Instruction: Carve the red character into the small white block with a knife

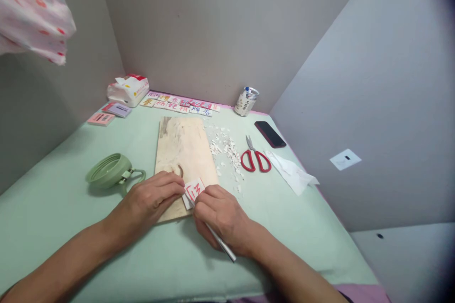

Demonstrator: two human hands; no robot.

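On the wooden board (183, 139) lies a small white block (196, 184) marked with a red character. My left hand (151, 196) grips the block's left edge, its fingers pressed together. A slim silver craft knife (224, 247) is held pen-like in my right hand (222, 213). Its back end points down toward me, and its front end reaches the block, where my fingers partly hide it. White shavings (227, 151) are scattered along the board's right side. Red-handled scissors (254, 156) lie beyond them, touched by neither hand.
A green round lid (110, 170) with a loop sits left of the board. Lettered tiles (181, 104), a tissue pack (128, 91) and two small boxes (106, 114) are farther back. At right are a can (246, 102), a phone (270, 134) and a crumpled tissue (291, 173).
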